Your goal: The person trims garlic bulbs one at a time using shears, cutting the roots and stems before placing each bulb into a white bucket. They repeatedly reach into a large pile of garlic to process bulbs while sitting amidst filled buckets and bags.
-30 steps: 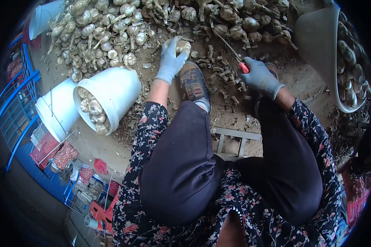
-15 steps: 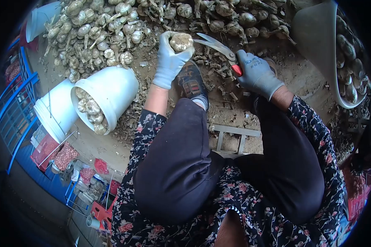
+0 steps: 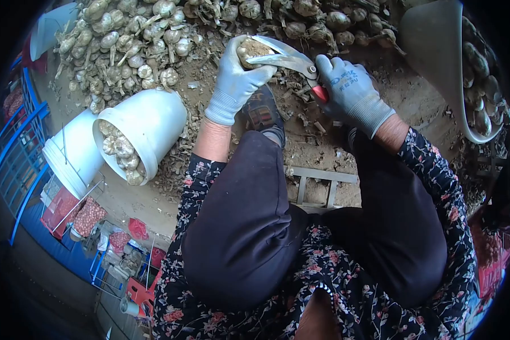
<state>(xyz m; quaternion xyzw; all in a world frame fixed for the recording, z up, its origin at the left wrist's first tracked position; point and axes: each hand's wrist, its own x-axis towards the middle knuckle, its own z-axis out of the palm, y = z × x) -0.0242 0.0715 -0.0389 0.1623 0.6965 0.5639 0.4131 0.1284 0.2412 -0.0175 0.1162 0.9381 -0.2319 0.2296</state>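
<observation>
My left hand [image 3: 236, 85], in a grey glove, grips a garlic bulb [image 3: 251, 51] with its root side facing up. My right hand [image 3: 348, 90], also gloved, is closed on the red handle of a pair of shears [image 3: 292, 60]. The shears' blades are apart and lie at the bulb, one along its upper edge and one across its lower part. Beyond my hands is a pile of garlic with dry stalks [image 3: 136, 45].
A white bucket [image 3: 158, 127] holding garlic lies tilted at the left, beside another white bucket [image 3: 76, 153]. At the right is a large tilted container [image 3: 436, 62] with garlic. A metal frame [image 3: 323, 175] sits between my legs.
My left hand has shifted slightly up and right with the bulb. The shears have moved left and up in my right hand, so their blades now reach the bulb.
</observation>
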